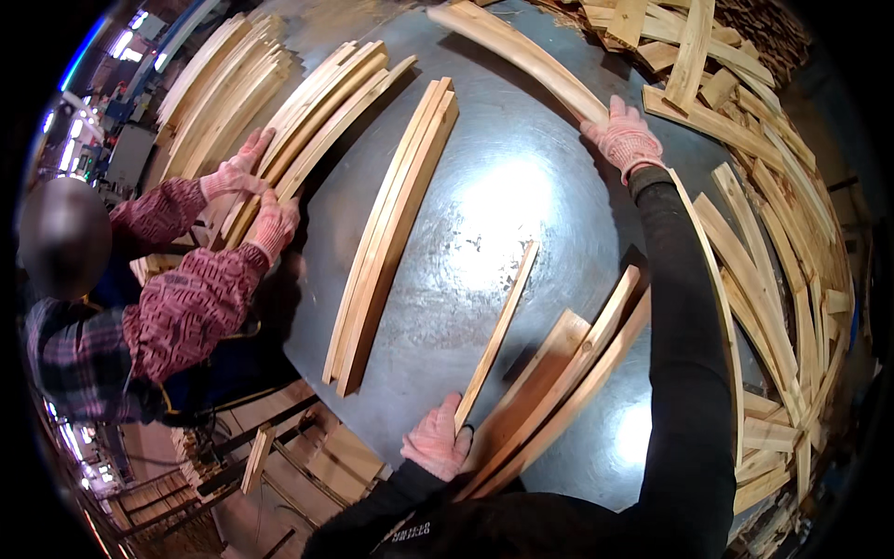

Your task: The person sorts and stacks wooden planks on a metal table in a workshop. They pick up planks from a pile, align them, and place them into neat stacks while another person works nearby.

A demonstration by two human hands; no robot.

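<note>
My left hand [438,441], in a pink knit glove, is closed around the near end of a thin wooden strip [501,328] that points away over the metal table. Stretched out to the far right, my right hand [626,140] in a matching glove grips the near end of a wide wooden board [521,58]. Beside my left hand several wooden planks [568,391] lean together near my body. A narrow stack of wooden boards [396,238] lies on the table's middle left.
The shiny metal table [503,186] spans the middle. Loose wood pieces [773,242] pile up along the right side. At the left, a co-worker's gloved hands [256,200] hold boards [321,121]; more stacked boards [223,93] stand behind. A wooden pallet [172,494] sits at lower left.
</note>
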